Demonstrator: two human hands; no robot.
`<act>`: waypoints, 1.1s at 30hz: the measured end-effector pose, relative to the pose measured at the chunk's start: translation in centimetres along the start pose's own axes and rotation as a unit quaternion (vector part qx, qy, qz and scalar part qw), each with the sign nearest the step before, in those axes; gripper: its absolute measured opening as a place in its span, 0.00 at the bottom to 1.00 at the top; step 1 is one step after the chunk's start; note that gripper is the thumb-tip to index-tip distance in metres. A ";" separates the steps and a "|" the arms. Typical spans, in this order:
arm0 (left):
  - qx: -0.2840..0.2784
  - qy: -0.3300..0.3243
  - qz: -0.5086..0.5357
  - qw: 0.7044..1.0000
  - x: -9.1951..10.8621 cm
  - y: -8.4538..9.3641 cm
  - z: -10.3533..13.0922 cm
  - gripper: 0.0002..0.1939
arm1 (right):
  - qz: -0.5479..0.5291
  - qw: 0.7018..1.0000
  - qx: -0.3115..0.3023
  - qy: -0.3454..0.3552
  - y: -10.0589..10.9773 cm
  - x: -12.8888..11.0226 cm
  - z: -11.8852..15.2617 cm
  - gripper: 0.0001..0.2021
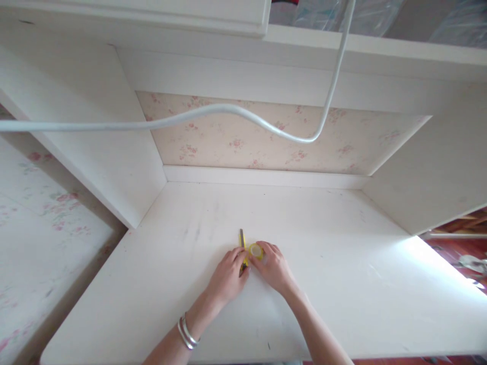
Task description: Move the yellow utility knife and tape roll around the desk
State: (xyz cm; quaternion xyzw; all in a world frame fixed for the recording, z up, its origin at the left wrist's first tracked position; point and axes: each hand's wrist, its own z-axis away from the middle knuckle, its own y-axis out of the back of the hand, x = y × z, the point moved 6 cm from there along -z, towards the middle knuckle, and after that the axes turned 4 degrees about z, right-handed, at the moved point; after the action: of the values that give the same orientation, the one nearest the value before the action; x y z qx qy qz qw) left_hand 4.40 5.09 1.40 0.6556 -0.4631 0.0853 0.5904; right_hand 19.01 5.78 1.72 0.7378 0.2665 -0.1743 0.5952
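Our left hand [227, 276] closes its fingers on a yellow utility knife [242, 247] lying on the white tabletop [342, 284]. Just right of the knife, our right hand [274, 267] grips a yellow tape roll [255, 250] with its fingers.

Hands [249, 271] hide most of the yellow cutter [242, 242].

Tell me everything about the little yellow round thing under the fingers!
The small yellow roll looks like a ring of tape, glossy and see-through, though it is too small to be sure. It lies flat on the white desk, near the middle. The right hand rests its fingertips on it. Just to its left is a thin yellow tool with a dark tip, held by the left hand.
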 end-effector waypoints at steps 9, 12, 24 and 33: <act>0.019 0.014 0.012 1.000 -0.4 0.2 0.7 0.21 | -0.027 0.999 0.010 0.030 -0.8 1.5 0.8 0.19; 0.022 0.008 0.012 1.000 -0.2 0.3 0.7 0.20 | -0.031 0.999 0.028 0.034 -0.6 1.5 0.9 0.19; 0.009 0.010 -0.003 1.000 0.0 0.3 0.7 0.20 | -0.035 0.996 0.008 0.084 -0.4 1.3 1.1 0.22; 0.005 0.007 -0.014 1.000 0.2 0.2 0.7 0.20 | -0.041 0.996 -0.004 0.073 -0.9 1.0 1.1 0.24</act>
State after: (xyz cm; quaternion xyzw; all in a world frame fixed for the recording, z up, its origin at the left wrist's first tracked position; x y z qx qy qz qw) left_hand 4.09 4.35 1.47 0.6642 -0.4495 0.0838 0.5914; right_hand 19.35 5.02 0.15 0.7346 0.3399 -0.1431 0.5696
